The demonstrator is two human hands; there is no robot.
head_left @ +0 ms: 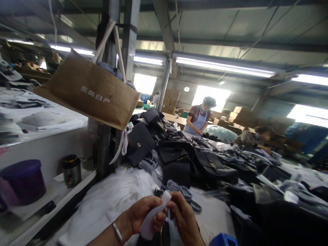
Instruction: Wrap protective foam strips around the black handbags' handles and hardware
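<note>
My left hand (139,210), with a silver bangle at the wrist, is closed on a strip of thin white wrapping sheet (150,218). The fingers of my right hand (183,215) pinch at the same strip near its upper end, close to my left fingertips. Below the hands is a black bag (166,235) with a gold-coloured edge, largely hidden by them. Just beyond my fingers lie grey straps (179,188) in what looks like clear film. To the left spreads a heap of white wrapping sheets (112,194).
Black handbags (176,153) are piled on the table ahead and to the right. A brown tote bag (89,89) hangs from a post (128,44). A blue object (223,240) sits at the bottom edge. A purple-lidded tub (23,181) and flask (71,171) stand left. Two co-workers (197,119) work beyond.
</note>
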